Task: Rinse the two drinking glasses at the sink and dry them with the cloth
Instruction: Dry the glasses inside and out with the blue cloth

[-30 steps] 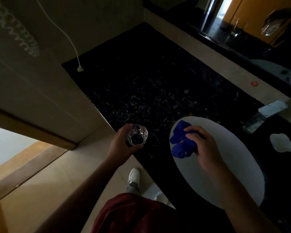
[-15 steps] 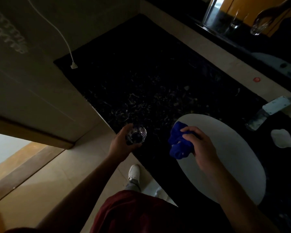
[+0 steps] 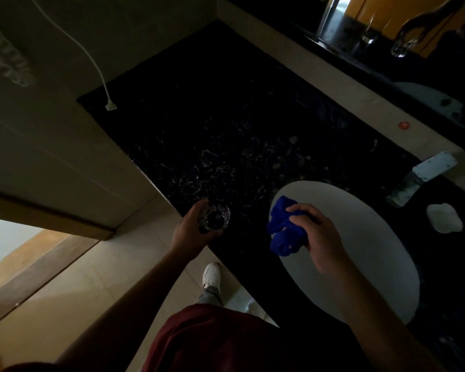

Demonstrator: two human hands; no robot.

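My left hand (image 3: 192, 232) grips a clear drinking glass (image 3: 215, 219) upright, low over the front edge of the black marble counter (image 3: 226, 108). A second clear glass (image 3: 189, 179) stands on the counter just beyond it, faint against the dark stone. My right hand (image 3: 320, 237) holds a bunched blue cloth (image 3: 283, 232) over the left rim of the white oval sink (image 3: 360, 251). The two hands are apart, with bare counter between them.
A metal tap (image 3: 419, 178) stands behind the sink, with a white soap-like lump (image 3: 444, 218) beside it. A white cable ends in a plug (image 3: 110, 106) at the counter's far left corner. A mirror (image 3: 387, 36) runs along the back wall. The tiled floor and my shoe (image 3: 212, 275) lie below.
My left hand has lowered the glass slightly toward the counter near the second glass. My right hand still holds the cloth over the sink rim. The view has shifted a little.
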